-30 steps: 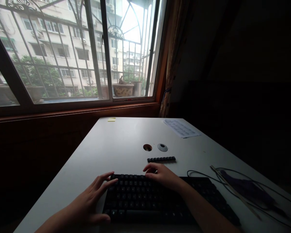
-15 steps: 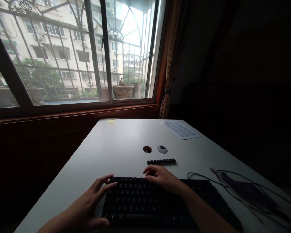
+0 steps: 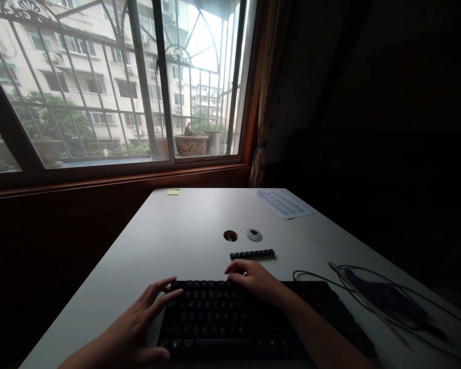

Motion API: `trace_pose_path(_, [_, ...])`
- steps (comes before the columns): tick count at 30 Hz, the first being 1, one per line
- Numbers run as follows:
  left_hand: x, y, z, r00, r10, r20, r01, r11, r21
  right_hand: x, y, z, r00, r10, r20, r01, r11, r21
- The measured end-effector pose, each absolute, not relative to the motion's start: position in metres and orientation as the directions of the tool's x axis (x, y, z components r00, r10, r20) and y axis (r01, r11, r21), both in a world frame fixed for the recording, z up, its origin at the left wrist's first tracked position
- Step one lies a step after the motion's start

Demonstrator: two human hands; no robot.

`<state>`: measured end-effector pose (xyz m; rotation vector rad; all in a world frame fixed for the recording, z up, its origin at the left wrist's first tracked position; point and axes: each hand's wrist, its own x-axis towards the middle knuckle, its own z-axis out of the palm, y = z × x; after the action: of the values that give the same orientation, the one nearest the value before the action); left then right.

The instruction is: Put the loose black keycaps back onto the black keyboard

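Note:
A black keyboard (image 3: 211, 318) lies along the near side of the white table. At its left edge is my left hand (image 3: 144, 318), fingers spread, with the fingertips by the top left corner and the thumb low at the side. My right hand (image 3: 255, 279) reaches over the keyboard to its top edge. Its thumb and index finger are bent together there; whatever lies between the fingertips is hidden. Just beyond that hand sits a short row of black keycaps (image 3: 252, 254), apart from the keyboard.
A round cable hole (image 3: 230, 236) and a grey ring-shaped cover (image 3: 254, 235) are farther back. Printed paper (image 3: 284, 204) and a yellow sticky note (image 3: 173, 192) lie at the far edge. On the right are a black cable (image 3: 315, 275), a thin stick (image 3: 364, 300) and dark purple cloth (image 3: 384, 297).
My right thumb and index finger have drawn closer together at the keyboard's top edge. My left hand keeps its place on the keyboard. The whole view has shifted slightly.

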<state>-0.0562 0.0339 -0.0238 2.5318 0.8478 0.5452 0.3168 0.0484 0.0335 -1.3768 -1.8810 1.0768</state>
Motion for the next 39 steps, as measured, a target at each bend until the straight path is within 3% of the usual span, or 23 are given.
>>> trace_pose_path(5, [-0.057, 0.035, -0.025, 0.743, 0.621, 0.249, 0.469, -0.749, 0.468, 0.319, 0.049, 0.034, -0.275, 0.961, 0.015, 0.487, 0.153, -0.86])
trace_pose_path(8, [-0.058, 0.035, -0.025, 0.741, 0.629, 0.233, 0.475, -0.737, 0.48, 0.321, 0.051, 0.033, -0.126, 0.987, 0.098, 0.569, 0.152, -0.808])
trace_pose_path(11, [-0.058, 0.035, -0.024, 0.743, 0.628, 0.232, 0.472, -0.737, 0.484, 0.325, 0.055, 0.027, -0.002, 0.969, 0.249, 0.712, 0.176, -0.68])
trace_pose_path(14, [-0.057, 0.034, -0.022, 0.743, 0.632, 0.219, 0.476, -0.73, 0.491, 0.326, 0.058, 0.021, -0.041, 0.939, 0.341, 0.82, 0.227, -0.526])
trace_pose_path(17, [-0.056, 0.032, -0.02, 0.735, 0.649, 0.196, 0.493, -0.711, 0.501, 0.324, 0.058, 0.017, -0.1, 0.933, 0.345, 0.901, 0.232, -0.366])
trace_pose_path(20, [-0.055, 0.031, -0.018, 0.735, 0.648, 0.2, 0.492, -0.712, 0.501, 0.321, 0.057, 0.018, -0.127, 0.945, 0.301, 0.932, 0.218, -0.291])
trace_pose_path(39, [-0.052, 0.028, -0.003, 0.754, 0.628, 0.192, 0.488, -0.731, 0.476, 0.321, 0.057, 0.017, -0.161, 0.954, 0.252, 0.931, 0.232, -0.281])
